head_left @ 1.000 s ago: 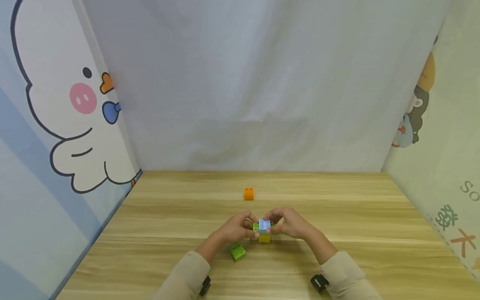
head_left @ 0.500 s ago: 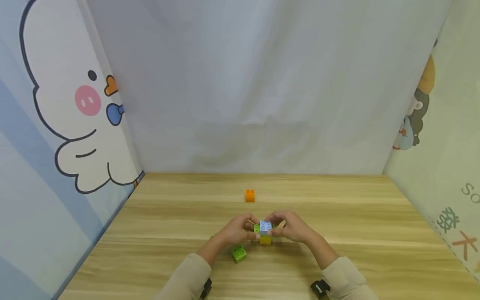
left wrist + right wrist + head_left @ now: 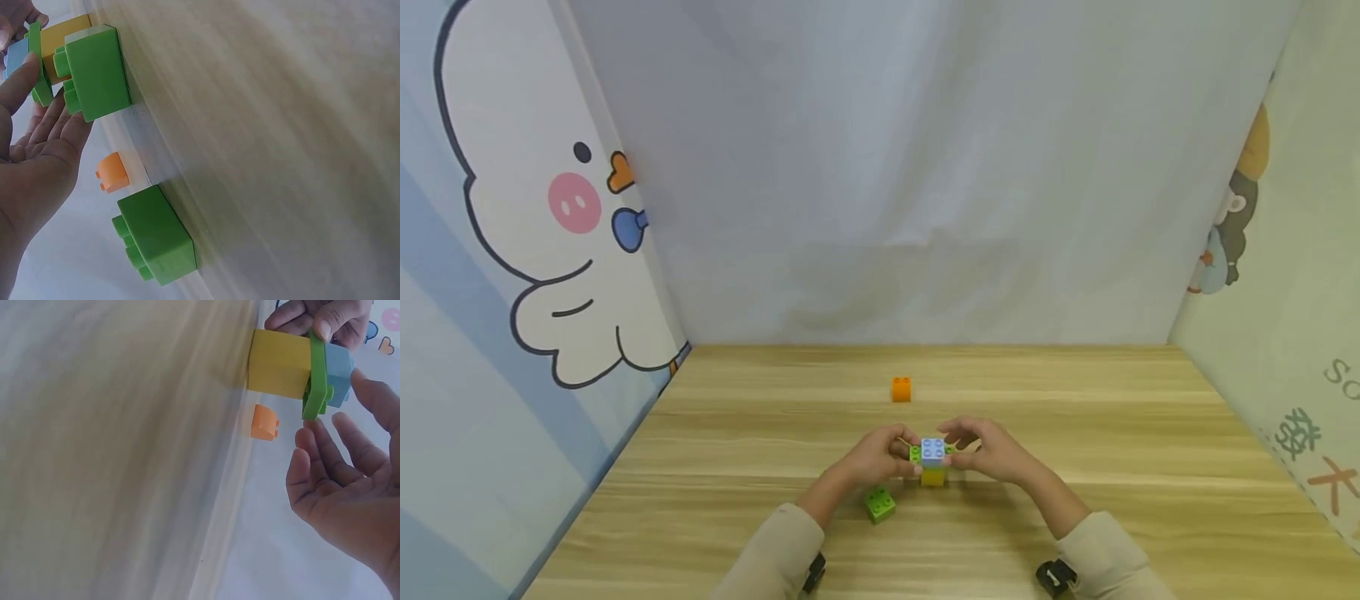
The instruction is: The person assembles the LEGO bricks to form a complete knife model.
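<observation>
While the grip of the left hand (image 3: 871, 457) pinches the left end of a flat green piece (image 3: 915, 456), the grip of the right hand (image 3: 997, 452) is loosely spread opposite, its thumb just beside a blue block (image 3: 932, 450); whether it touches, I cannot tell. The flat piece lies between the blue block above and a yellow block (image 3: 933, 477) below, stacked on the table (image 3: 1075, 408) well inside its left and right edges. One green block (image 3: 880, 505) sits closer to the near edge, an orange block (image 3: 901, 389) toward the far edge; the left wrist view shows a second green brick (image 3: 159, 234).
</observation>
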The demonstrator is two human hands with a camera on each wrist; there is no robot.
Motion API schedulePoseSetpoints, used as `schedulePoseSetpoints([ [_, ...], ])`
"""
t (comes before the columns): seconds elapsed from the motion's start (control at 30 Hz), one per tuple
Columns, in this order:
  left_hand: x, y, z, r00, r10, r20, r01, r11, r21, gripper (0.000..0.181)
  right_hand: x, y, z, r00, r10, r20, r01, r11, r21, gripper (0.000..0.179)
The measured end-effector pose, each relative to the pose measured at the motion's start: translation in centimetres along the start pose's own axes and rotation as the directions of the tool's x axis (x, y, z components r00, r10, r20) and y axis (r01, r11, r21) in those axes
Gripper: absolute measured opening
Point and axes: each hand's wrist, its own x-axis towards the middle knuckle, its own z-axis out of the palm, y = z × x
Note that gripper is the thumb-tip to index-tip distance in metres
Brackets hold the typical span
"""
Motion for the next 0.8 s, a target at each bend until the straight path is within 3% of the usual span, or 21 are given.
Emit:
schedulePoseSetpoints([
  [0.37, -0.15, 0.37, 0.00, 1.000, -0.008, 0.019, 0.009, 1.000, -0.015, 0.030, -0.07, 0.92, -0.17, 0.997, 0.018, 0.076, -0.019, 1.000, 0.017, 0.035],
  [0.8, -0.24, 0.44, -0.24, 1.000, 0.001, 0.024, -0.001, 1.000, 0.008, 0.030, 0.40, 0.88, 0.00, 0.997, 0.034, 0.073, -0.033, 0.999, -0.026, 0.028],
])
